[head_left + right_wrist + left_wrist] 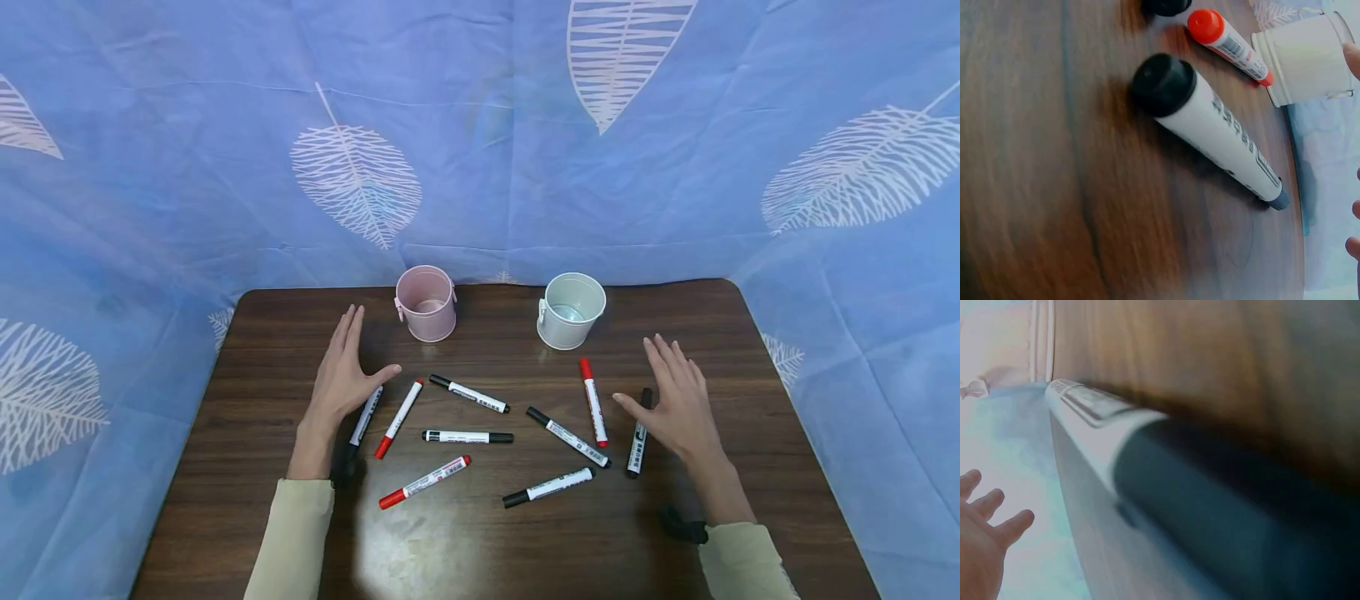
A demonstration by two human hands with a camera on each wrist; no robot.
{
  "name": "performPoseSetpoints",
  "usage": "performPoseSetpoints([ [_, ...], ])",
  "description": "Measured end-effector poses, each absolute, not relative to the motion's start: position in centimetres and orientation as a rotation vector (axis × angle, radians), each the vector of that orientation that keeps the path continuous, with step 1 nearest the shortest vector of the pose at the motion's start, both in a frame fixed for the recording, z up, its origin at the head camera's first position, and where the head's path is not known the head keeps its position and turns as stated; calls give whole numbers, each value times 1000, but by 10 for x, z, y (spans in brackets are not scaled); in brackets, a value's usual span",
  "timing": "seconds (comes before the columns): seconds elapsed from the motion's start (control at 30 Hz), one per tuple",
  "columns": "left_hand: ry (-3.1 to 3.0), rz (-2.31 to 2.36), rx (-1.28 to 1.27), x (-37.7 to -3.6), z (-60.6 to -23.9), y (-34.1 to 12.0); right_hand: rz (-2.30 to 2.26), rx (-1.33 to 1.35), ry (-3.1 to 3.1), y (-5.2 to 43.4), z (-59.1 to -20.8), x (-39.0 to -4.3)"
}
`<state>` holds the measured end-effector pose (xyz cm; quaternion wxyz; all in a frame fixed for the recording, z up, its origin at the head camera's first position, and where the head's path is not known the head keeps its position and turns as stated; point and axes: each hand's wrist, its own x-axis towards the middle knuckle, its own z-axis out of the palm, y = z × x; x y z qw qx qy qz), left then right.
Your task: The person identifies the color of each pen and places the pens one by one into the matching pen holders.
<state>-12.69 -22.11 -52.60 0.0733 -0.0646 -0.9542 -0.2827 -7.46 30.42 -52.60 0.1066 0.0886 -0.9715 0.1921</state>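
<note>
- Nearest the lens: red-capped marker (424,482) and black-capped marker (548,487) lying loose on the dark table (225,500); six more scattered between the hands.
- Left hand (342,375) flat, fingers straight, gripping nothing; black marker (365,415) just under its thumb side.
- Right hand (675,404) spread open, empty; another black marker (639,433) beneath its palm edge.
- Pink bucket (426,304) and white bucket (570,311) upright behind, both empty.
- Probably best: pinch each marker mid-barrel, one at a time; lower over the closest barrel first.
</note>
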Motion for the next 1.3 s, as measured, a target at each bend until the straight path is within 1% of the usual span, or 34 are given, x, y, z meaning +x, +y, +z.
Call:
performPoseSetpoints([
  [0.53, -2872, -944, -167, -139, -528, -205, 561, 282, -2887, 289, -535, -68],
  [0.83, -2795, -984, -198, -145, -518, -207, 567, 325, -2856, 283, -534, -71],
  [1.07, -2787, -1076, -232, -158, -516, -191, 574, 283, -2860, 283, -532, -65],
  [1.3, -2771, -1125, -237, -166, -516, -181, 620, 279, -2885, 280, -539, -62],
])
